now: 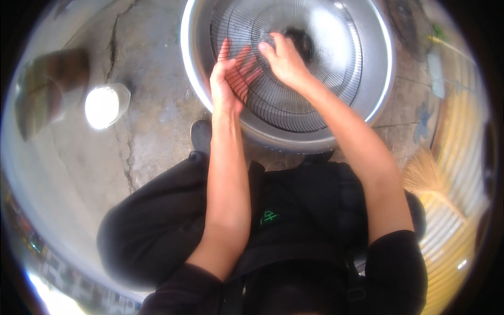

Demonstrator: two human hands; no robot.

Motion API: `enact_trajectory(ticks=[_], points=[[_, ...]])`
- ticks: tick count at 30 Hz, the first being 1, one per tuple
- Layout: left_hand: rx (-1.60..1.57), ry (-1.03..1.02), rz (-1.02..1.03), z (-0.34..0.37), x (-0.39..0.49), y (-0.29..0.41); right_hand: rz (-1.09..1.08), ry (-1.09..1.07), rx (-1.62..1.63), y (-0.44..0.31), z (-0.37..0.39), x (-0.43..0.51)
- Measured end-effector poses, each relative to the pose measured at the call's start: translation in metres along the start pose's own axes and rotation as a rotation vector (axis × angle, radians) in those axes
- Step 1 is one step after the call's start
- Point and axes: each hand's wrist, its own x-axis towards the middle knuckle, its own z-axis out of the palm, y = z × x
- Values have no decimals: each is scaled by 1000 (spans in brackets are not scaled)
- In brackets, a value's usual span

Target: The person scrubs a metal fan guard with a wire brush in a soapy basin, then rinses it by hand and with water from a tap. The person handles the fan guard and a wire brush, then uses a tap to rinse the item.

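Observation:
A round fan grille of thin dark wires (291, 114) sits tilted inside a wide metal basin (380, 86) in front of me. My left hand (228, 82) grips the grille at its left edge. The thumb lies on the near side, and the fingers show through the wires from behind. Near the grille's middle, my right hand (286, 61) is at the wires with its fingers bent. Whether it holds something small there is hard to make out. Behind the right hand is a dark round area (301, 41) at the centre.
Cracked concrete floor (153, 138) surrounds the basin. To the left are a pale object in strong glare (103, 106) and a blurred brown object (55, 86). A straw hand broom (425, 171) lies at right by yellow corrugated sheeting (453, 244), with a blue scrap (423, 122) beyond.

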Motion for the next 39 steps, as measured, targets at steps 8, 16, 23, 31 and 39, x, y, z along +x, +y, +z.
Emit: enact_trajectory(ticks=[8, 16, 23, 31, 39], points=[[26, -31, 36, 0, 0, -3, -60, 112, 265, 1, 21, -10], [-86, -31, 11, -5, 1, -10, -356, 214, -308, 12, 15, -4], [-71, -17, 11, -7, 6, -16, 160, 133, 214, 12, 4, -1], [-117, -6, 32, -1, 6, -19, -400, -52, -347, 20, -1, 14], [2, 26, 68, 0, 9, -24, 40, 295, -79, 9, 17, 3]])
